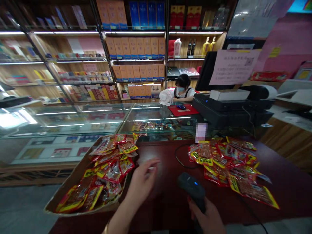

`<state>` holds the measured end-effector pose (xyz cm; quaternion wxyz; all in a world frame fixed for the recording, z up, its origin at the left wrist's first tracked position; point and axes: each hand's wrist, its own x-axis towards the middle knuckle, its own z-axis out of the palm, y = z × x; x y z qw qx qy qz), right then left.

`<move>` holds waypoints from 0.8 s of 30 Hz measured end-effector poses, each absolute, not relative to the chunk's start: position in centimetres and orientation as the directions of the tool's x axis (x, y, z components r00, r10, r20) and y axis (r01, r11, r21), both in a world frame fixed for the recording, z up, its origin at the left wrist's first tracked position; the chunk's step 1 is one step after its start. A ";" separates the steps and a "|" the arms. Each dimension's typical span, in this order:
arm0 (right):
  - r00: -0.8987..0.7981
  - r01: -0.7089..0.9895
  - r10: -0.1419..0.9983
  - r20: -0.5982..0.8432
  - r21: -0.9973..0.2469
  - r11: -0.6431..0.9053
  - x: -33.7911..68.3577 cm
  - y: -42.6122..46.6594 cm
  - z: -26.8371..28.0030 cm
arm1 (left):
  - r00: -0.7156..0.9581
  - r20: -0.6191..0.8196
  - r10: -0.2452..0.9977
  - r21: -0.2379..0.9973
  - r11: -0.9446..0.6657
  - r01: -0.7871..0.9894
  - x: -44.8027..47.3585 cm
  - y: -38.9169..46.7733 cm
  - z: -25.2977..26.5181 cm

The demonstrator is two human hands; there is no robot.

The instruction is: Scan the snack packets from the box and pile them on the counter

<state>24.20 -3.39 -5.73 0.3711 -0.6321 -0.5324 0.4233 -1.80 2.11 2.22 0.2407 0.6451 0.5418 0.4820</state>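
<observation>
My right hand [207, 214] is wrapped round the handle of a black barcode scanner [192, 188], which shows a small blue light on top. The scanner is raised over the dark red counter, its head pointing away from me. My left hand [145, 177] hovers over the counter beside the box, fingers loosely bent and apart from the thumb, with nothing visible in it. To its left stands a shallow cardboard box [48, 206] filled with red and yellow snack packets [112, 170]. A loose pile of similar snack packets [234, 162] lies on the counter to the right of the scanner.
Behind the counter [158, 195] are glass display cases [146, 112]. A monitor [207, 70] with a paper notice and a black machine [229, 109] stand at the back right. A person [184, 91] sits behind the case. A cable [179, 157] curls near the packets.
</observation>
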 end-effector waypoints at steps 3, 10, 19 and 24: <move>0.037 0.281 0.988 -0.149 -0.947 -0.153 22.4 -2.2 -6.0 | -0.265 0.397 0.879 0.708 -0.109 0.698 -10.8 -1.1 3.5; 0.026 0.077 0.954 -0.299 -0.951 -0.300 21.6 -1.7 -7.6 | -0.396 0.332 0.856 0.419 0.242 0.875 -20.5 -3.9 3.3; -0.018 -0.054 0.919 -0.395 -0.917 -0.395 22.5 -1.1 -8.2 | -0.261 0.303 0.916 0.201 0.207 0.958 -20.1 0.0 3.8; -0.006 -0.060 0.900 -0.435 -0.899 -0.435 22.4 -0.9 -7.9 | -0.272 0.171 0.947 -0.009 0.278 0.961 -19.6 2.2 6.0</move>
